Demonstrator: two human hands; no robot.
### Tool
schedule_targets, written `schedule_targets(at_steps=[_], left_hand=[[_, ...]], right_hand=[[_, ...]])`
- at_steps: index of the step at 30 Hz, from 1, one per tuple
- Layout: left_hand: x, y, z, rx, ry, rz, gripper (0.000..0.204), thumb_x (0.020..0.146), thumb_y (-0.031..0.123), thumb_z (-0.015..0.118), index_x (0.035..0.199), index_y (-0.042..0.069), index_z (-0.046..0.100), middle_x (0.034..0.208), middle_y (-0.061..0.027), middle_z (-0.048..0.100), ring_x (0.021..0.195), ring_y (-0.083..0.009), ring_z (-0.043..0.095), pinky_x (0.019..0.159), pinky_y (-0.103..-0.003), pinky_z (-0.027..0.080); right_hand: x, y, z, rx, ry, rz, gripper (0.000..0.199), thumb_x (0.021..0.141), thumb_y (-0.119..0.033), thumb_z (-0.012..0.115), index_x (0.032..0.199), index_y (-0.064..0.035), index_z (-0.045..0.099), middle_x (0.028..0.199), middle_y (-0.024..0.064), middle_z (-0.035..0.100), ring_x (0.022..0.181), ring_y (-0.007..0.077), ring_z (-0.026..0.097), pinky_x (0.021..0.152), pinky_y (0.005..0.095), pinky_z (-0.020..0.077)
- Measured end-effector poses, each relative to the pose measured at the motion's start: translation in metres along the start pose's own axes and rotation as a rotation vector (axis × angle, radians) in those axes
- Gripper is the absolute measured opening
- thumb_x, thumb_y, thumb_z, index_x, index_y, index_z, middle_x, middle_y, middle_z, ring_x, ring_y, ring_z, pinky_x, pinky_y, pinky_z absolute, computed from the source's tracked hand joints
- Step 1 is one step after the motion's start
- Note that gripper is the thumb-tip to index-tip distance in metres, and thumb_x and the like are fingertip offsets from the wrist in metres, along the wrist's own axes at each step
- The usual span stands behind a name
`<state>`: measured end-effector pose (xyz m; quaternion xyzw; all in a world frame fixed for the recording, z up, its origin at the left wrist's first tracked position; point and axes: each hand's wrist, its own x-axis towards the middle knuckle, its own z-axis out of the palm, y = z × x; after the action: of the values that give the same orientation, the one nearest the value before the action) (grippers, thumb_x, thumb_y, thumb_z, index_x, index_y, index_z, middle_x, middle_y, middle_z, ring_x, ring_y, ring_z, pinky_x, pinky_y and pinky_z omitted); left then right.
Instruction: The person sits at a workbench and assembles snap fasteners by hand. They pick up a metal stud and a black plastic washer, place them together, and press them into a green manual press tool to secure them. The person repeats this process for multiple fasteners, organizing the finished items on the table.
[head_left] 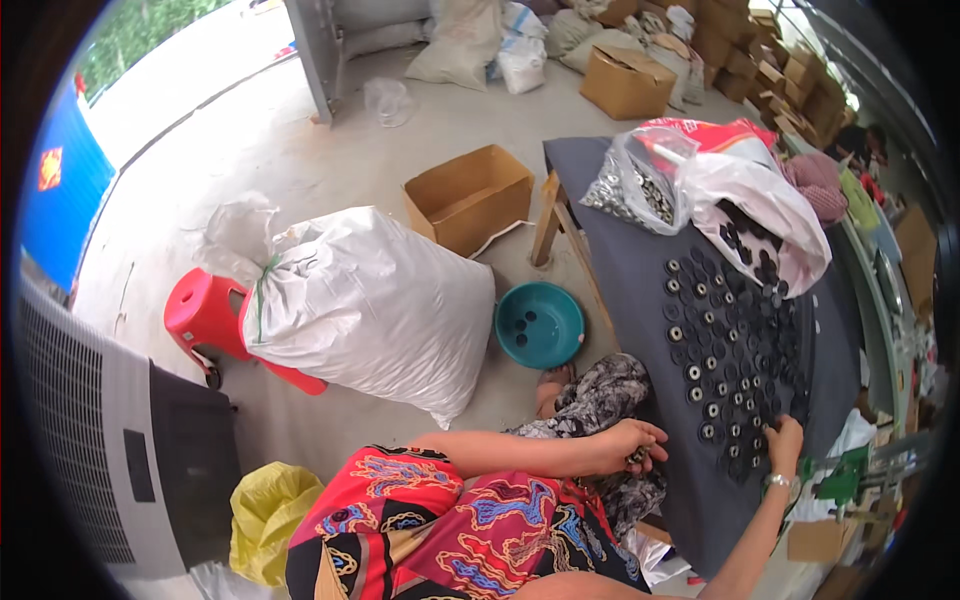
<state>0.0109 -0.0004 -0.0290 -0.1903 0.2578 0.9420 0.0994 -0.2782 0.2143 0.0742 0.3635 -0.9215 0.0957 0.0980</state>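
Note:
My left hand (622, 446) is held by the near-left edge of the table (625, 270), its fingers curled round several small metal rings (638, 455). My right hand (786, 442), with a bracelet at its wrist, reaches to the near right end of a spread of black round discs (715, 345). Its fingertips are drawn together at the discs; whatever they pinch is too small to make out. Many discs carry a shiny metal ring at the centre, while others are plain black. Beyond them lie a clear bag of metal rings (632, 190) and an open white sack (770, 205) spilling black discs.
Left of the table, a teal basin (540, 325) with several black discs stands on the floor. Near it are a bulging white sack (380, 300), an open cardboard box (470, 195) and a red stool (205, 315). Green machinery (845, 478) stands right of my right arm.

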Motion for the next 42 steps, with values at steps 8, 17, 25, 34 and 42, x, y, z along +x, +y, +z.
schedule_targets(at_steps=[8, 17, 25, 34, 42], left_hand=[[0.003, 0.003, 0.014, -0.050, 0.024, 0.010, 0.032, 0.103, 0.029, 0.041, 0.114, 0.004, 0.057, 0.091, -0.0126, 0.068, 0.061, -0.0184, 0.060, 0.047, -0.029, 0.042], [0.006, -0.007, 0.022, 0.126, 0.097, 0.039, 0.040, 0.102, 0.044, 0.041, 0.095, 0.011, 0.062, 0.072, -0.0017, 0.062, 0.054, -0.0141, 0.054, 0.044, -0.027, 0.033], [-0.007, -0.004, 0.028, 0.163, 0.062, 0.047, 0.039, 0.102, 0.043, 0.042, 0.097, 0.009, 0.062, 0.069, -0.0023, 0.060, 0.053, -0.0139, 0.054, 0.041, -0.026, 0.032], [-0.028, 0.020, 0.022, 0.327, 0.122, 0.165, 0.016, 0.092, 0.017, 0.055, 0.094, 0.004, 0.062, 0.077, -0.0055, 0.063, 0.059, -0.0158, 0.061, 0.051, -0.029, 0.046], [-0.008, 0.027, 0.003, 0.078, 0.062, 0.011, 0.025, 0.094, 0.019, 0.056, 0.112, 0.002, 0.060, 0.093, -0.0103, 0.067, 0.077, -0.0222, 0.061, 0.058, -0.030, 0.042]], right_hand=[[-0.069, -0.199, -0.022, 0.505, -0.206, -0.281, 0.017, 0.075, -0.004, 0.070, 0.091, 0.0007, 0.065, 0.081, 0.0139, 0.058, 0.073, 0.0292, 0.059, 0.063, 0.0377, 0.0457], [-0.095, -0.205, 0.012, 0.495, -0.259, -0.363, 0.014, 0.074, -0.005, 0.070, 0.086, 0.0001, 0.064, 0.078, 0.0130, 0.054, 0.073, 0.0318, 0.056, 0.063, 0.0419, 0.0444], [-0.103, -0.205, 0.006, 0.511, -0.211, -0.353, 0.018, 0.074, -0.004, 0.069, 0.091, -0.0007, 0.064, 0.084, 0.0132, 0.058, 0.075, 0.0322, 0.059, 0.065, 0.0401, 0.0475], [-0.096, -0.204, 0.018, 0.538, -0.138, -0.287, 0.026, 0.082, -0.015, 0.065, 0.104, -0.0026, 0.063, 0.092, 0.0143, 0.061, 0.082, 0.0334, 0.062, 0.071, 0.0399, 0.0509], [-0.055, -0.131, -0.012, 0.501, 0.115, -0.106, 0.017, 0.078, -0.012, 0.066, 0.094, -0.0045, 0.067, 0.082, 0.0116, 0.062, 0.076, 0.0263, 0.062, 0.070, 0.0366, 0.0501]])
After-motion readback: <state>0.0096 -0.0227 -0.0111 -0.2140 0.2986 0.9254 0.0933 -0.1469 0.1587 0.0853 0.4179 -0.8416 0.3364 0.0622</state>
